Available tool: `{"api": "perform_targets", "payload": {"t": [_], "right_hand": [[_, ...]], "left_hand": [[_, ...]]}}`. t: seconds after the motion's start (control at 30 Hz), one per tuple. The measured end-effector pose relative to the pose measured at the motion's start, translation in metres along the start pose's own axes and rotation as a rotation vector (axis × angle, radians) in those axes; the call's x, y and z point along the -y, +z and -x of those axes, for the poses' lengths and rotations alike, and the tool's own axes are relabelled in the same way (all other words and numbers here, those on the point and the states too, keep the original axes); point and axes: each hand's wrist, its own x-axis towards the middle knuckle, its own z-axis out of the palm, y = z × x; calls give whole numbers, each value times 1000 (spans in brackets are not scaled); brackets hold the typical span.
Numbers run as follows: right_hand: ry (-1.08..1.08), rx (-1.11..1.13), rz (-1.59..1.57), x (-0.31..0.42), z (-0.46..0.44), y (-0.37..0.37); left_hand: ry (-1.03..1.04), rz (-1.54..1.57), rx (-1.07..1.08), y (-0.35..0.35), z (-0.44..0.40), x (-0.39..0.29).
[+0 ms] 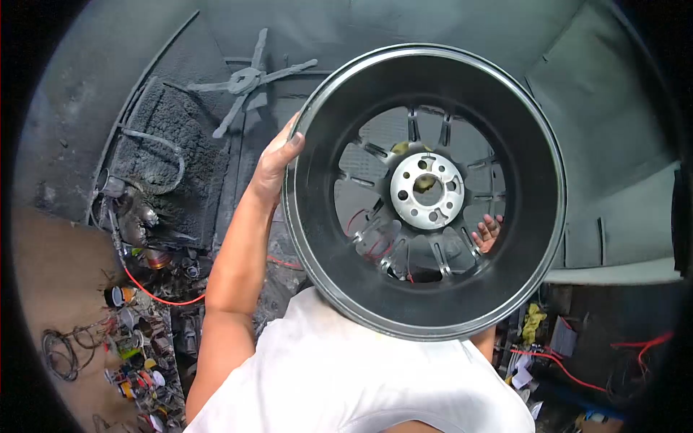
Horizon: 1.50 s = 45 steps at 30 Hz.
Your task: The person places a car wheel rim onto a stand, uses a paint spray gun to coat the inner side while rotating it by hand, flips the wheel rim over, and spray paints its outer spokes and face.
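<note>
A dark wheel rim (530, 180) with a bright silver hub (427, 215) is tilted so that its hollow barrel faces me. My left hand (276, 162) is closed on the left edge of the rim, thumb over the lip and the other fingers largely hidden behind it. Through a gap between the spokes I see my right hand (489, 232) behind the wheel, fingers apart and slightly bent. Whether it touches the wheel is hidden; the rim covers most of that arm.
A grey-coated cross-shaped stand (245, 81) is at the back left. What looks like a spray gun (114, 186) hangs below it, with a red hose (162, 299). Cans and clutter (144, 361) crowd the lower left. A yellow cloth (533, 323) and another red hose (577, 379) lie lower right.
</note>
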Motion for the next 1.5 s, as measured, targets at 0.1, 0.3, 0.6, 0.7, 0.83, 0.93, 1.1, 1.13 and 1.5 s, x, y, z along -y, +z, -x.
{"api": "perform_targets", "payload": {"t": [0.1, 0.3, 0.6, 0.7, 0.83, 0.93, 1.1, 1.13, 1.5], "right_hand": [[55, -61, -90, -16, -32, -31], [147, -113, -262, -38, -57, -81], [180, -25, -223, -21, -60, -76], [197, -39, -220, -18, -58, -74], [216, -49, -204, -10, -58, -70], [224, -51, -212, -11, -61, -67], [223, -83, -212, -17, -51, -70], [224, -88, -211, -17, -50, -70], [225, -201, -148, -31, -29, -69]], "left_hand": [[5, -68, -32, 7, -19, 7], [-64, -79, -153, 19, -41, 30], [-127, -60, -242, 29, -46, 44], [-142, -24, -244, 29, -47, 47], [-152, -16, -259, 30, -48, 49], [-162, -18, -241, 27, -46, 50], [-159, -42, -242, 24, -46, 51], [-162, -38, -244, 24, -45, 53], [-254, 6, -273, -5, -24, 60]]}}
